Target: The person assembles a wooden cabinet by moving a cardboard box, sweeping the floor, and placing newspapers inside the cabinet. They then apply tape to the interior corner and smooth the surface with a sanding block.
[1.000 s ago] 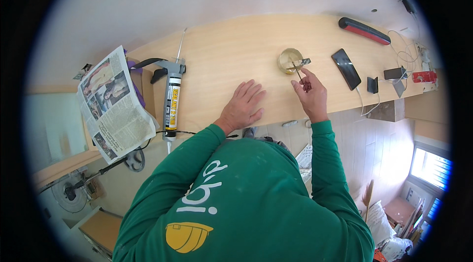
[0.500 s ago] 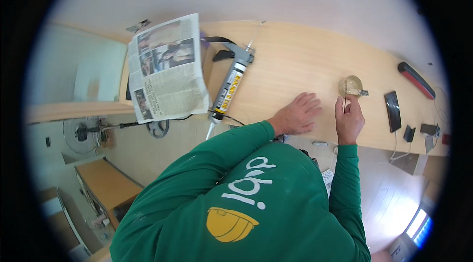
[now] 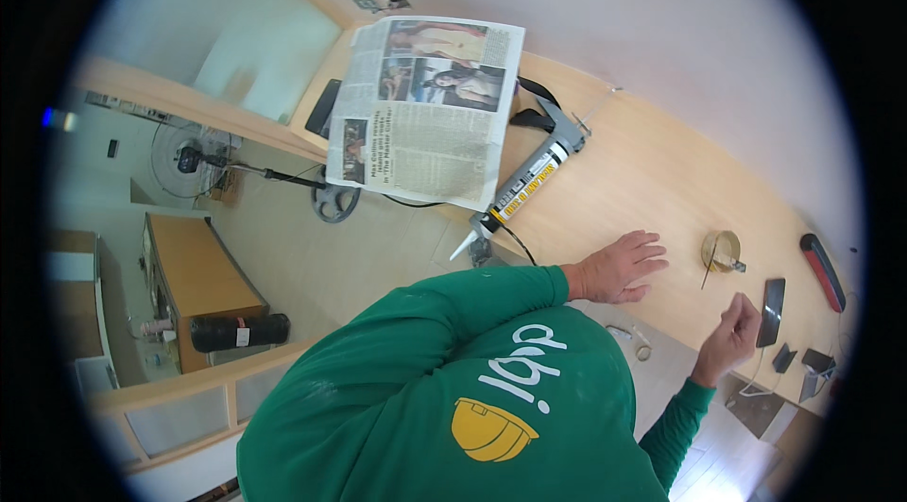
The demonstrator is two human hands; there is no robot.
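My left hand (image 3: 621, 269) lies at the front edge of the wooden desk (image 3: 605, 186), fingers spread and holding nothing. Close to the desk's edge, my right hand (image 3: 732, 341) has its fingers curled in, and I see nothing in them. Beyond it stands a small round yellowish container (image 3: 726, 242), possibly a tape roll. A thin dark stick (image 3: 707, 272) leans out of it toward me, and a small metallic piece (image 3: 740, 267) touches its right side. A grey caulking gun (image 3: 565, 136) holds a white and yellow cartridge (image 3: 531, 184). Its nozzle points past the desk edge.
An opened newspaper (image 3: 430, 134) covers something at the left of the desk. A phone (image 3: 772, 308) and a red-black case (image 3: 822, 272) lie at the right, with small dark items and cables near. A fan (image 3: 189, 159) and a brown cabinet (image 3: 203, 266) stand off to the left.
The view has swung, shifting the scene rightward and down. My right hand has let go of the stick and drawn back from the container. My left hand stays spread at the desk edge.
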